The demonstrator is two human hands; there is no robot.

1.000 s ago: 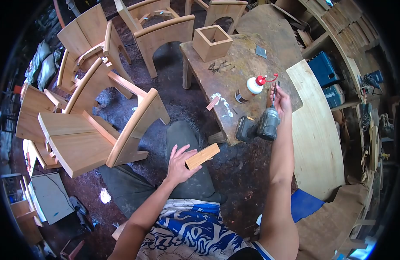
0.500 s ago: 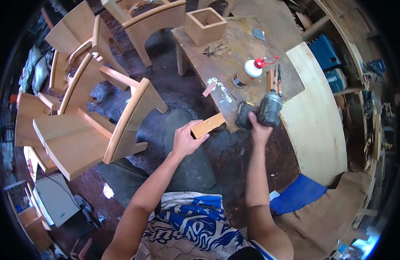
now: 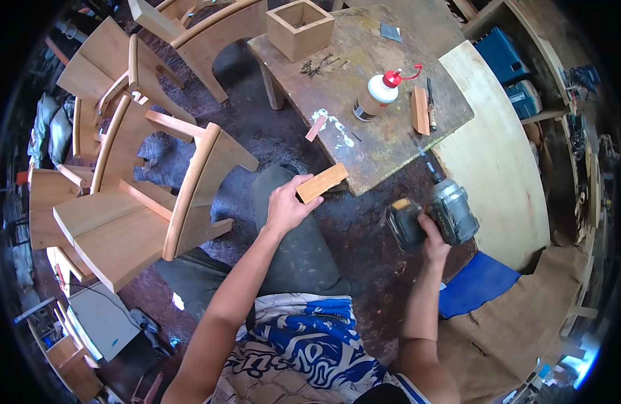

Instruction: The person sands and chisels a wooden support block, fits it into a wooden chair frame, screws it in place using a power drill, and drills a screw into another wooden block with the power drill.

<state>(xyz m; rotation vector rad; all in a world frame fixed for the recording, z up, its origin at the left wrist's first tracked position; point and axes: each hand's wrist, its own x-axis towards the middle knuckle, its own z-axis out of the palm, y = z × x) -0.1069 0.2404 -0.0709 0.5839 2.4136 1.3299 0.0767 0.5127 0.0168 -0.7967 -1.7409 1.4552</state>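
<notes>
Gripped in my left hand (image 3: 287,204) is a short wooden block (image 3: 322,183), held just off the near corner of the worktable (image 3: 384,158). My right hand (image 3: 433,237) is wrapped round the handle of a cordless drill (image 3: 453,210), which is off the table with its bit pointing up and away from me. On the tabletop stand a glue bottle with a red cap (image 3: 376,95) and an open wooden box (image 3: 301,35). A wood strip (image 3: 419,111) lies near the right edge beside a dark slim tool (image 3: 431,108). White glue smears surround a small wood piece (image 3: 316,128).
Partly built wooden chairs (image 3: 189,195) crowd the left side. A pale curved board (image 3: 505,168) runs along the right, with blue cases (image 3: 502,54) on a shelf beyond. Blue cloth (image 3: 482,283) and a brown sheet (image 3: 519,323) lie at lower right. Small screws (image 3: 317,66) are on the table.
My right hand has carried the drill away from the table's edge, right and closer to me. My left hand still holds the block in nearly the same place. The view has shifted slightly.
</notes>
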